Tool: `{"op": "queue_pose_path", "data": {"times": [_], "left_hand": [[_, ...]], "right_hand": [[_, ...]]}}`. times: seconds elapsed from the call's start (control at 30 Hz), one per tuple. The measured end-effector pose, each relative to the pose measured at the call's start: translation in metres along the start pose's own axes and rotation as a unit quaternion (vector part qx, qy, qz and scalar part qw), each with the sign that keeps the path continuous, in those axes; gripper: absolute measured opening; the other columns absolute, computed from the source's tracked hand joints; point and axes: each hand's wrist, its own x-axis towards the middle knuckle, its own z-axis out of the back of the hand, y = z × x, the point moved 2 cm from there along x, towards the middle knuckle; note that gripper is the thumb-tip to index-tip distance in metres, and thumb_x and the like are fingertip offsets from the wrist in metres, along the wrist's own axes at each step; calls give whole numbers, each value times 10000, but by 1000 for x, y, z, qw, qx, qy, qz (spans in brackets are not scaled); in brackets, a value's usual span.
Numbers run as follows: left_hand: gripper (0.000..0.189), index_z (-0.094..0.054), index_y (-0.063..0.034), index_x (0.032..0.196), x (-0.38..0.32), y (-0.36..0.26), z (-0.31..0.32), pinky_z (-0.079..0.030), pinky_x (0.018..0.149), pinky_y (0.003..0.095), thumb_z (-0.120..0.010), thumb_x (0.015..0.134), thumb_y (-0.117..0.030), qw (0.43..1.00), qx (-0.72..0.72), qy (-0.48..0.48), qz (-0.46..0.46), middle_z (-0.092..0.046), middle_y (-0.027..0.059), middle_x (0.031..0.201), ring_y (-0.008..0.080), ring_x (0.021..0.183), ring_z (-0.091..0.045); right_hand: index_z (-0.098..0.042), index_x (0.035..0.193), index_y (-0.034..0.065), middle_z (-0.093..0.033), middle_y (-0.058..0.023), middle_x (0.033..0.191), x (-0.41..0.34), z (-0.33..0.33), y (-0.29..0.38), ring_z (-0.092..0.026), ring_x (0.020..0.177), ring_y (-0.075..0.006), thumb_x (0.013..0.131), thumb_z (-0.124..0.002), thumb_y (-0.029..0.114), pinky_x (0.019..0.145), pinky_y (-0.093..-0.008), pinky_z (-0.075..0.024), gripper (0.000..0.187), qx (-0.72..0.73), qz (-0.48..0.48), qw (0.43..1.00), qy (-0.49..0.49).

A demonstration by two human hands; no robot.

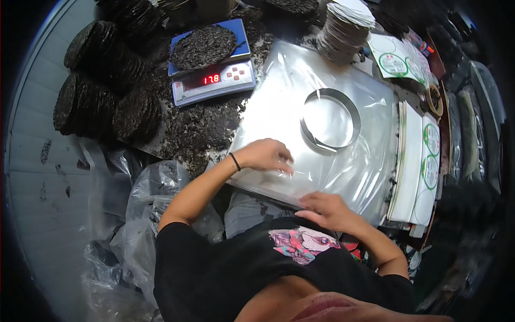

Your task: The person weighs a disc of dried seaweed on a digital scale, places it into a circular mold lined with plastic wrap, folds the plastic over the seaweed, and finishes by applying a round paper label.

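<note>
A stack of clear plastic bags or sheets (277, 116) lies before me, shiny and slightly wrinkled. On it rests a thin metal ring (354, 116), towards the right. My left hand (263, 155) is over the near left part of the plastic, fingers curled and thumb apart, with nothing visible between them. At the near edge of the stack is my right hand (328, 209); its fingers lie along the edge and the thumb is below them. Whether it pinches a layer of plastic is unclear. Beyond, a digital scale (237, 82) carries a dark dried seaweed disc (204, 46).
Several stacks of dark discs (82, 106) stand at the left, with dark crumbs (201, 129) strewn beside them. A tall pile of pale round sheets (344, 36) stands behind the plastic. Printed white packaging (418, 161) lies right. Loose plastic bags (157, 189) hang at the near left.
</note>
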Motion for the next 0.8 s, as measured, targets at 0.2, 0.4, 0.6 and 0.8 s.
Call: {"op": "queue_pose_path", "data": {"times": [0.2, 0.4, 0.6, 0.8], "left_hand": [[1021, -464, -62, 1508, -13, 90, 194, -267, 1239, 478, -798, 737, -642, 675, 443, -577, 126, -467, 157, 1565, 321, 1474, -400], [957, -484, -105, 1506, -14, 141, 197, -323, 1195, 461, -793, 750, -604, 747, 420, -492, 156, -495, 124, 1545, 311, 1439, -438], [809, -531, -110, 1450, 5, 126, 201, -373, 1154, 462, -821, 765, -427, 760, 413, -493, 99, -539, 156, 1493, 345, 1373, -493], [765, -548, -60, 1420, -9, 150, 215, -421, 1110, 452, -815, 776, -373, 776, 424, -453, 114, -568, 170, 1453, 355, 1337, -528]], "right_hand": [[-723, 971, 50, -683, -114, 858, 236, 91, -28, -667, 757, -274, 881, -757, 76, 680, -374, -521, 100, -180, 151, 967, -97], [-745, 1056, 34, -663, -142, 997, 479, 77, -93, -667, 940, -338, 889, -732, 145, 814, -409, -538, 201, -205, 212, 951, -98], [-721, 828, 23, -695, -143, 928, 489, 82, -100, -707, 891, -366, 830, -648, 140, 738, -454, -578, 138, -385, 299, 873, 28], [-734, 812, 90, -753, -137, 850, 504, 49, -70, -740, 767, -342, 822, -632, 189, 657, -457, -599, 142, -353, 329, 876, -21]]}}
